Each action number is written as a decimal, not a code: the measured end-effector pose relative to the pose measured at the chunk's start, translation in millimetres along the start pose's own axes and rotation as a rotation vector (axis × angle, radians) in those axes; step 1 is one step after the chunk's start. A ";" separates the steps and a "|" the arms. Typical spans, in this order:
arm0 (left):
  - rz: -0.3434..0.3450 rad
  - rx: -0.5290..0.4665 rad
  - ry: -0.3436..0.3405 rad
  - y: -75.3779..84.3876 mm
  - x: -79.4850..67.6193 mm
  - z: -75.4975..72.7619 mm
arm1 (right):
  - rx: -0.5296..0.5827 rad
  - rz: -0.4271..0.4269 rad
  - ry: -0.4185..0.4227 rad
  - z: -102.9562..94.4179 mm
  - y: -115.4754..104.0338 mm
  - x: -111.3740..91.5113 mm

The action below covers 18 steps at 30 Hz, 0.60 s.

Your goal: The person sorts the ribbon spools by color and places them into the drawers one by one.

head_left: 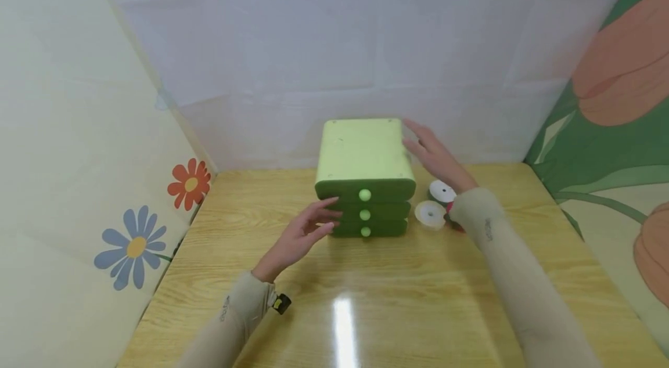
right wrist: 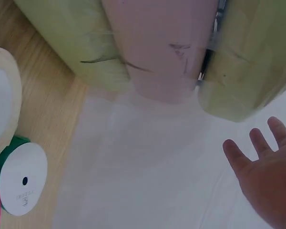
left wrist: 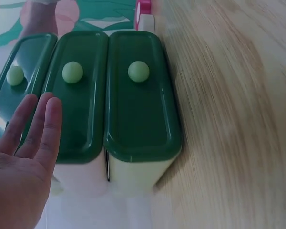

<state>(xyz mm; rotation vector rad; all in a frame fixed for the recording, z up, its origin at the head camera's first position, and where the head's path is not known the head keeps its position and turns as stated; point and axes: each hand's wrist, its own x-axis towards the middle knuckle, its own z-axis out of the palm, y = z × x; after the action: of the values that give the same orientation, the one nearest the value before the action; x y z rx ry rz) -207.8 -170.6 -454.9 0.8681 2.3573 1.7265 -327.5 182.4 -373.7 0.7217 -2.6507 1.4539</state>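
A small green drawer cabinet (head_left: 360, 150) stands upright near the back wall, its three dark green drawer fronts (left wrist: 140, 112) pushed in, each with a round light green knob (head_left: 364, 195). My left hand (head_left: 300, 235) is at the cabinet's front left corner, fingers extended and nothing in them. In the left wrist view its fingers overlap the drawer fronts. Beside the cabinet's top right edge is my right hand (head_left: 432, 153), fingers spread and holding nothing. The right wrist view shows the cabinet's pink and pale green side panels (right wrist: 164, 52) just beyond the right fingertips.
Right of the cabinet, several ribbon spools lie on the wooden table (head_left: 418, 298): a cream one (head_left: 430, 215), a green one with a white face (right wrist: 24, 179) and a red one partly hidden by my right sleeve. White cloth covers the back wall (head_left: 292, 54); flower-printed panels stand on both sides.
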 end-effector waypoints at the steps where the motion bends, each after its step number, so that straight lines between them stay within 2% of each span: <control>1: 0.003 -0.005 -0.004 0.7 2.1 2.5 | -0.012 -0.002 -0.004 0.8 -1.6 1.8; 10: 0.003 -0.103 -0.011 6.6 22.5 19.9 | -0.055 -0.054 -0.037 8.2 -8.1 11.7; 18: 0.020 -0.168 0.003 9.8 32.7 31.8 | -0.099 -0.062 -0.053 14.7 -10.1 10.6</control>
<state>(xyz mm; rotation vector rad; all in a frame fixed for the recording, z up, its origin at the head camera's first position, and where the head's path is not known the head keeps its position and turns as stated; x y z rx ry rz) -218.8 -125.6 -449.2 0.8643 2.1738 1.9011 -330.0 162.0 -371.4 0.8356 -2.6906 1.2958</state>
